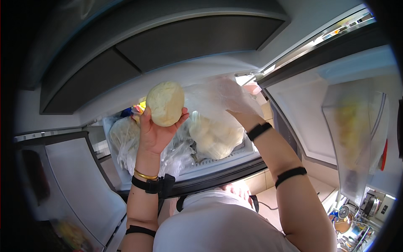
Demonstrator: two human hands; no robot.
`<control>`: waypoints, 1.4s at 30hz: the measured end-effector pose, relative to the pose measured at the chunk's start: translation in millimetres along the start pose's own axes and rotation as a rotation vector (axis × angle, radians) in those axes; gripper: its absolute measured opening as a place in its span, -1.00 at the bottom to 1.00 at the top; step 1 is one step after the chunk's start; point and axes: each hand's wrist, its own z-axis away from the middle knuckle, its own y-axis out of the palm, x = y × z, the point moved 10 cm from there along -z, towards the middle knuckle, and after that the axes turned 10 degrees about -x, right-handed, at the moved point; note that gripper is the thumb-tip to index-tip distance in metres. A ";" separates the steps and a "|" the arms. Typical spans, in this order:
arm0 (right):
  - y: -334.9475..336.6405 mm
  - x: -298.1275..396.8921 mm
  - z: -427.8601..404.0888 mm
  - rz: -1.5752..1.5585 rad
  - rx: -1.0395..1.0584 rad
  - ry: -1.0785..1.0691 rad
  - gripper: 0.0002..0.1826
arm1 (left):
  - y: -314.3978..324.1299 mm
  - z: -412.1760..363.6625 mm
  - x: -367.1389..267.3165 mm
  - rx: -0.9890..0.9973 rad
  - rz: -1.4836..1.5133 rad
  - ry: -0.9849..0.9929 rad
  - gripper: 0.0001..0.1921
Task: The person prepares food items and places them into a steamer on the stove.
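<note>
My left hand (159, 134) holds up a round, pale, bun-like piece of food (166, 104), with thumb and fingers around its lower part. My right hand (229, 88) shows only faintly through a translucent plastic bag (209, 93), which is raised above the drawer. Whether its fingers grip the plastic is hidden. Below, a clear bag of several pale round pieces (217, 137) lies in a pulled-out white freezer drawer (189, 176). Another knotted plastic bag (124, 132) with pale contents sits at the drawer's left, and crumpled clear plastic (176, 159) lies between them.
Dark drawer fronts (201, 41) span the fridge above my hands. An open door (299, 116) with a clear bin (348, 138) stands at the right, another open door (78, 179) at the left. A colourful package (138, 108) shows at the drawer's back. Kitchen items (349, 220) sit at lower right.
</note>
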 end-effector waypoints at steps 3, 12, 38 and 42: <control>-43.7 21.4 5.1 -0.141 -0.081 0.237 -0.51 | -7.5 0.8 -7.3 -0.015 -0.003 0.024 -0.21; -86.9 36.5 68.9 -1.259 0.067 1.020 -0.54 | -21.6 16.4 0.3 -0.038 -0.129 -0.023 -0.32; -127.7 14.9 202.3 -1.251 -0.001 1.289 -0.69 | 1.5 56.6 46.1 -0.096 -0.381 0.037 -0.27; -144.9 -2.0 230.9 -1.202 0.005 1.253 -0.64 | -25.4 92.4 54.6 -0.177 -0.916 -0.014 -0.26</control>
